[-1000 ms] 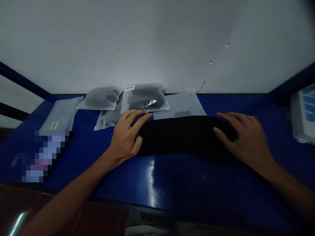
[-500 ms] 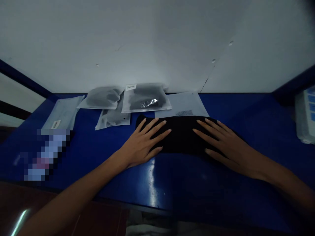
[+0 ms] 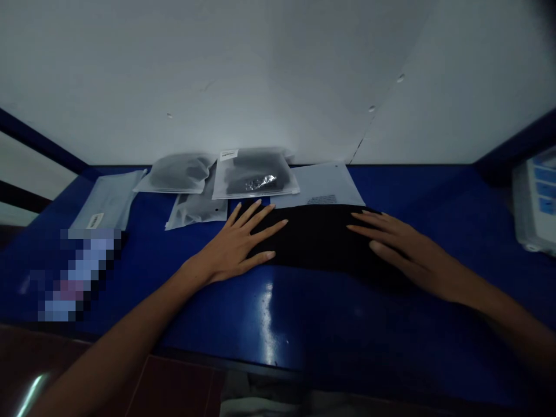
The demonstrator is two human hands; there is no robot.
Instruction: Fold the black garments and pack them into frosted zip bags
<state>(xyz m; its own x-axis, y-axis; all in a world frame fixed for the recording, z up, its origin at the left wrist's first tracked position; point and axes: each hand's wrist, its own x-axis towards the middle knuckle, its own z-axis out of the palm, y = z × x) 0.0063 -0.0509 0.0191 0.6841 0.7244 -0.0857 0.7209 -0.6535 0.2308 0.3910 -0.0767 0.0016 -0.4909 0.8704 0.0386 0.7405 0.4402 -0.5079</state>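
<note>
A black piece of cloth point(image 3: 317, 237) lies flat and wide on the blue table, its kind of garment not plain. My left hand point(image 3: 237, 246) rests on its left end, palm down with fingers spread. On the right end lies my right hand point(image 3: 402, 249), fingers stretched out and pointing left, the thumb apart. Neither hand grips the cloth. Behind its far edge is a flat frosted plastic bag point(image 3: 321, 182) with small print, partly covered by another bag.
Zip bags with dark contents, one labelled bag point(image 3: 254, 174) and a rounded bag point(image 3: 176, 174), lie along the white wall point(image 3: 260, 75). A pale bag point(image 3: 106, 200) with a barcode is at left, by a blurred-out item point(image 3: 82, 278). A clear plastic box point(image 3: 538, 202) stands at far right.
My left hand has slid left toward the cloth's end. My right hand's fingers have drawn closer together and turned more to the left. The view has shifted slightly.
</note>
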